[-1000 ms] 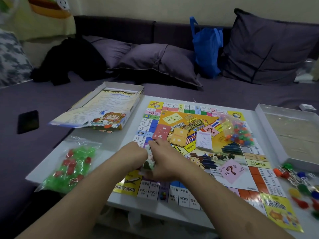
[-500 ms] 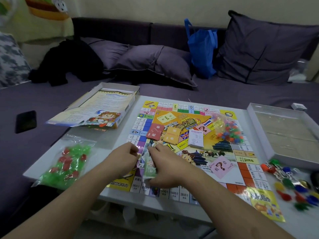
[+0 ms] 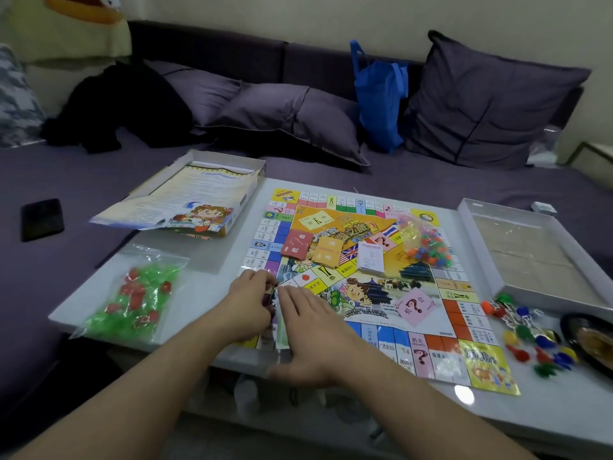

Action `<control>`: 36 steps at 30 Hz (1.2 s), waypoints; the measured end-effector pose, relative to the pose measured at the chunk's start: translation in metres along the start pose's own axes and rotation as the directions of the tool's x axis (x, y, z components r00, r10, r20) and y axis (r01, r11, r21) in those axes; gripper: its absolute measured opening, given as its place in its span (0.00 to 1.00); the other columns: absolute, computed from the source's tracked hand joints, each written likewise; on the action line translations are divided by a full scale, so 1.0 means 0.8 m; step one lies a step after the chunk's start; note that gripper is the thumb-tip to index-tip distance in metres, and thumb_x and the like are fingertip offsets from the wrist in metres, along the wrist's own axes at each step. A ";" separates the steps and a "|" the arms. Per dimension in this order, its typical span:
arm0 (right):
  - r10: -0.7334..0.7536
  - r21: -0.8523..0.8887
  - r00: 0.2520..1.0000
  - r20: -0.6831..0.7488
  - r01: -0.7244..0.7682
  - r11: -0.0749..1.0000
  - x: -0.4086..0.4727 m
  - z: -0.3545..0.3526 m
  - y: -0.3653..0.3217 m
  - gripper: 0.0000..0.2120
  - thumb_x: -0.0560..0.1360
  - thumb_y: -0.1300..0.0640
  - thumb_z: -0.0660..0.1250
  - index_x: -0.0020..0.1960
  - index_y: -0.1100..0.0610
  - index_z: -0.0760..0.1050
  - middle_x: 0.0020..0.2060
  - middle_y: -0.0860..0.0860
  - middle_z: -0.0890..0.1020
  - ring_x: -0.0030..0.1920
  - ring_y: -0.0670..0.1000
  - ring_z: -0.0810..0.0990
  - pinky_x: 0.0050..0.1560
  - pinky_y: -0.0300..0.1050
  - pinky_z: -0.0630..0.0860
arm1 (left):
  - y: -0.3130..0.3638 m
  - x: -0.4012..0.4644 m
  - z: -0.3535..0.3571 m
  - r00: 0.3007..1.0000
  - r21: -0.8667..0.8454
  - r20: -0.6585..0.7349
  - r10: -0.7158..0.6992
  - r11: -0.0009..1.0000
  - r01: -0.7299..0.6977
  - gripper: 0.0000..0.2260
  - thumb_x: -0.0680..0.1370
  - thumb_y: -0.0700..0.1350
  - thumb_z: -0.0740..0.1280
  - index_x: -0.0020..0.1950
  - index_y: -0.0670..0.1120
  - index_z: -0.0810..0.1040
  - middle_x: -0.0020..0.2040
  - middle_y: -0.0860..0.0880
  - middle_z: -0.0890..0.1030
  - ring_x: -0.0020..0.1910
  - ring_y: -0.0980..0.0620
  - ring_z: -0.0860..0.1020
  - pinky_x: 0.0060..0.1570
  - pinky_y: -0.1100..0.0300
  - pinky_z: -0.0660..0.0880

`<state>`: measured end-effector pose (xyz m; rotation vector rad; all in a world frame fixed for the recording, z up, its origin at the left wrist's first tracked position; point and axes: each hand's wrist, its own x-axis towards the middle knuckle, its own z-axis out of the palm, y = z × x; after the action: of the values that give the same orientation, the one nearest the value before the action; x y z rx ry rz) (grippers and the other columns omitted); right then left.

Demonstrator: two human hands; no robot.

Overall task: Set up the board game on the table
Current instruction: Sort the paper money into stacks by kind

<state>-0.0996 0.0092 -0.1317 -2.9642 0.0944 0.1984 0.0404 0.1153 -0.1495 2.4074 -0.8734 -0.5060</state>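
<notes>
Under both hands the desk (image 3: 212, 293) carries the whole spread, and I work from its near edge. Beyond my fingers lies the game board (image 3: 365, 280), flat and open, its near-left corner just beneath them and its far side towards the sofa. Left of the fingers, well apart, sits the box lid (image 3: 185, 200) with the rules sheet in it, overhanging the desk's far-left corner; right of them, past the board, the white box tray (image 3: 530, 257).

Between my two hands stands the thing the next move turns on: a thin stack of paper money (image 3: 281, 323), on edge, its long axis running from me towards the board's middle. My left hand (image 3: 245, 305) pinches its far end with curled fingers; my right hand (image 3: 311, 333) lies flat against its right face, fingers (image 3: 292, 293) straight, gripping nothing. Whether a wrapper covers the stack I cannot tell. The left hand is nearer the pinch point, so I judge it leads.

Left of the fingers, the bag of green and red pieces (image 3: 132, 300) leaves bare desk between itself and the board. Ahead lie the card stacks (image 3: 325, 252) and a bag of small pegs (image 3: 426, 244); far right, loose pawns (image 3: 530, 340) crowd that edge.
</notes>
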 end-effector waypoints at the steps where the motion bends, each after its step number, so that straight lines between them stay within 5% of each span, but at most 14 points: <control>1: 0.006 -0.016 1.000 0.000 -0.006 1.000 -0.002 0.005 -0.005 0.58 0.74 0.30 0.68 0.85 0.56 0.36 0.85 0.52 0.42 0.84 0.56 0.40 0.80 0.52 0.38 | -0.001 0.000 0.000 1.000 -0.011 -0.006 0.003 1.000 -0.003 0.25 0.79 0.39 0.72 0.74 0.51 0.69 0.72 0.48 0.68 0.72 0.48 0.68 0.71 0.53 0.71; 8: 0.039 -0.090 0.998 -0.043 -0.042 0.995 -0.036 0.031 -0.049 0.52 0.77 0.57 0.74 0.85 0.57 0.39 0.82 0.60 0.51 0.83 0.63 0.48 0.82 0.60 0.47 | -0.006 0.000 -0.001 0.999 -0.063 -0.038 0.017 0.998 -0.020 0.25 0.78 0.38 0.73 0.72 0.50 0.71 0.69 0.49 0.69 0.70 0.49 0.69 0.70 0.53 0.74; 13: -0.026 -0.083 0.986 -0.167 0.012 0.997 -0.050 0.066 -0.050 0.40 0.78 0.58 0.72 0.82 0.61 0.54 0.73 0.62 0.71 0.75 0.63 0.69 0.74 0.63 0.71 | -0.006 0.003 0.001 0.999 -0.057 -0.041 0.007 0.998 -0.009 0.25 0.78 0.39 0.75 0.71 0.51 0.71 0.69 0.49 0.70 0.68 0.49 0.71 0.68 0.53 0.76; 22: 0.154 0.218 0.979 -0.136 -0.122 0.968 -0.078 -0.021 -0.038 0.51 0.77 0.65 0.70 0.86 0.51 0.38 0.82 0.51 0.56 0.78 0.52 0.62 0.72 0.49 0.70 | -0.008 0.015 -0.001 1.000 -0.020 -0.007 0.004 1.000 -0.004 0.25 0.78 0.40 0.74 0.72 0.52 0.71 0.70 0.50 0.70 0.70 0.49 0.70 0.68 0.54 0.75; 26: 0.205 0.267 0.965 -0.162 -0.157 0.951 -0.075 -0.034 -0.026 0.50 0.78 0.64 0.71 0.85 0.50 0.40 0.80 0.48 0.58 0.76 0.50 0.64 0.70 0.47 0.72 | -0.002 0.015 0.000 1.000 -0.010 -0.011 -0.025 1.000 0.025 0.24 0.78 0.39 0.73 0.71 0.52 0.72 0.68 0.50 0.71 0.67 0.50 0.71 0.54 0.63 0.77; 29: 0.236 0.278 0.941 -0.241 -0.166 0.946 -0.073 -0.046 -0.010 0.47 0.80 0.63 0.69 0.85 0.50 0.39 0.79 0.47 0.59 0.77 0.48 0.61 0.71 0.44 0.70 | 0.031 0.001 -0.004 0.991 -0.174 -0.132 0.002 0.984 -0.025 0.12 0.81 0.41 0.69 0.65 0.50 0.77 0.61 0.49 0.78 0.56 0.52 0.77 0.41 0.64 0.76; 31: 0.268 0.288 0.917 -0.297 -0.182 0.940 -0.072 -0.057 0.001 0.47 0.81 0.59 0.69 0.85 0.49 0.38 0.81 0.46 0.58 0.79 0.46 0.57 0.75 0.43 0.66 | 0.069 -0.017 -0.008 0.995 -0.502 -0.067 -0.071 0.865 0.027 0.08 0.84 0.47 0.67 0.59 0.45 0.81 0.55 0.42 0.84 0.48 0.47 0.82 0.47 0.50 0.83; 33: 0.288 0.297 0.889 -0.357 -0.184 0.937 -0.073 -0.066 0.012 0.46 0.81 0.58 0.69 0.85 0.50 0.39 0.81 0.46 0.58 0.80 0.46 0.56 0.76 0.41 0.63 | 0.109 -0.038 -0.015 0.964 -0.800 0.263 -0.051 0.546 0.247 0.23 0.83 0.59 0.64 0.60 0.40 0.81 0.56 0.36 0.85 0.49 0.43 0.85 0.54 0.45 0.83; 36: 0.281 0.305 0.866 -0.413 -0.160 0.939 -0.075 -0.073 0.019 0.45 0.81 0.56 0.68 0.85 0.52 0.41 0.82 0.46 0.57 0.81 0.46 0.55 0.77 0.39 0.55 | 0.147 -0.069 -0.021 0.861 -0.836 0.484 0.155 0.373 0.403 0.31 0.82 0.66 0.59 0.68 0.42 0.79 0.60 0.39 0.85 0.58 0.42 0.85 0.58 0.46 0.81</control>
<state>-0.1528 -0.0129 -0.0688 -2.6654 0.4844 -0.4500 -0.0468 0.0814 -0.0582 1.2380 -0.3407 -1.3217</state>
